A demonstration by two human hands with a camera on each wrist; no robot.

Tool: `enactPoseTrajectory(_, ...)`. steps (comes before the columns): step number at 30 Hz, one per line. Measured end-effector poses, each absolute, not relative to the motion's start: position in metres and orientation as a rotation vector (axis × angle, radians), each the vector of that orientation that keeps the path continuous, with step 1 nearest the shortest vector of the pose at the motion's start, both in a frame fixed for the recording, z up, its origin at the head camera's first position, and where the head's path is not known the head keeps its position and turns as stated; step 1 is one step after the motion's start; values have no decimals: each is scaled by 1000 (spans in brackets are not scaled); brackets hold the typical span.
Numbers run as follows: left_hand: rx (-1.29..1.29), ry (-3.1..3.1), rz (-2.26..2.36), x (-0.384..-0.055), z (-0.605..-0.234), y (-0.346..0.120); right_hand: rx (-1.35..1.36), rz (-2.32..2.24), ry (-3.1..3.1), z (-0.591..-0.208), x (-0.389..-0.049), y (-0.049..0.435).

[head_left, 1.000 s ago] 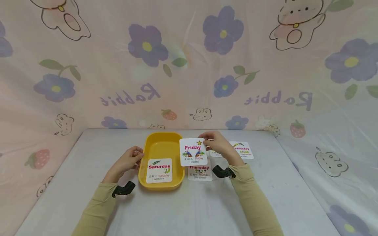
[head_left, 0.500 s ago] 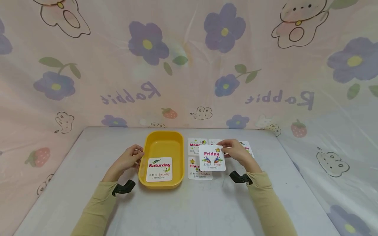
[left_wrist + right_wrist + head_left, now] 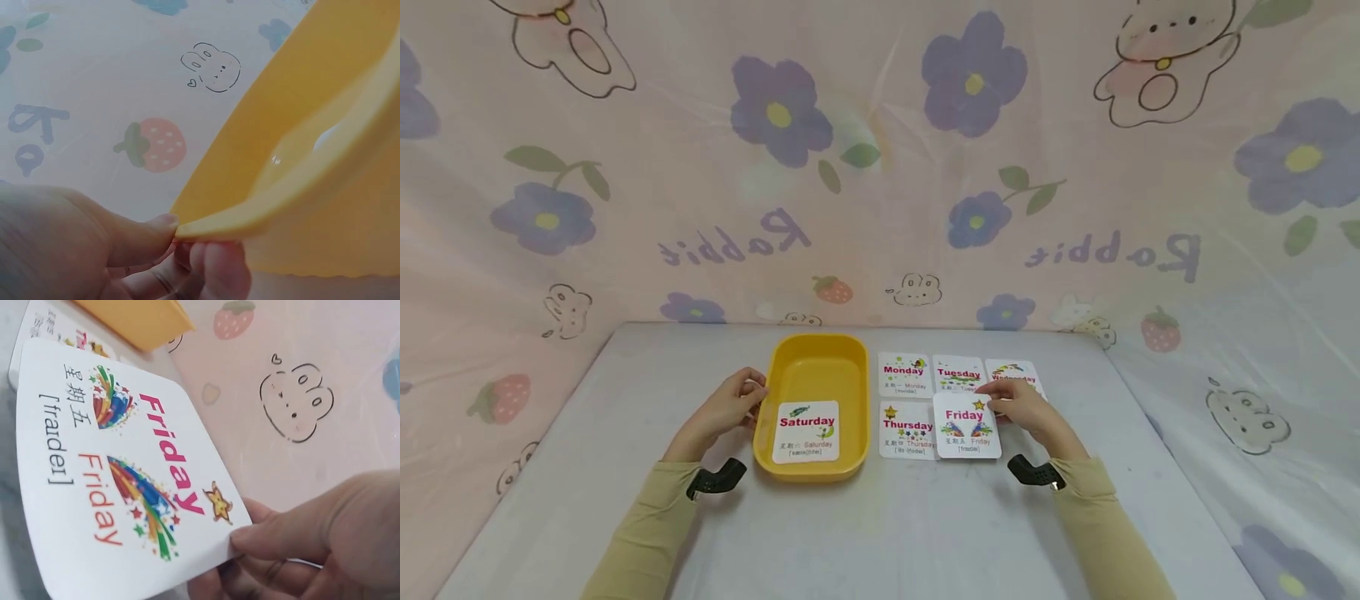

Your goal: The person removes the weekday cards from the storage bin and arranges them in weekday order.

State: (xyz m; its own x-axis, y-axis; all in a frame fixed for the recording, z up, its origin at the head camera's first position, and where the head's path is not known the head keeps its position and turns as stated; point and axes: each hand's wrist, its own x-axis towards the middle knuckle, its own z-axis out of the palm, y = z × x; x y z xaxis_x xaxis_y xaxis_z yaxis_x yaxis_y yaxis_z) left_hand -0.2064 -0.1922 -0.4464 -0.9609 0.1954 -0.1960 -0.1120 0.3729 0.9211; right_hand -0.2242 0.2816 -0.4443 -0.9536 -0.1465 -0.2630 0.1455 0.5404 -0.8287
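Note:
My right hand (image 3: 1026, 412) pinches the upper right corner of the Friday card (image 3: 966, 433), with the thumb on its printed face in the right wrist view. This card is just right of the Thursday card (image 3: 907, 442) and covers a strip of its right side. At the left, my left hand (image 3: 727, 407) grips the rim of a yellow tray (image 3: 250, 215) between thumb and curled fingers. Inside the tray's near end lies the Saturday card (image 3: 807, 442), face up.
Behind the Friday card lie the Monday card (image 3: 904, 383), Tuesday card (image 3: 958, 363) and Wednesday card (image 3: 1015, 368) in a row, the last partly hidden by my right hand. A printed curtain (image 3: 880, 200) hangs behind the white table (image 3: 880, 542).
My right hand has carried the Friday card rightward and nearer, from over the tray's right rim to beside the Thursday card, uncovering Monday and Tuesday. My left hand stays on the tray.

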Motion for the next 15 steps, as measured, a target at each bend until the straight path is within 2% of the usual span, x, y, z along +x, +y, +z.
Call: enactPoseTrajectory(15,49,2369,1631,-205,-448,-192,83,-1379,2509,-468,-218,295)
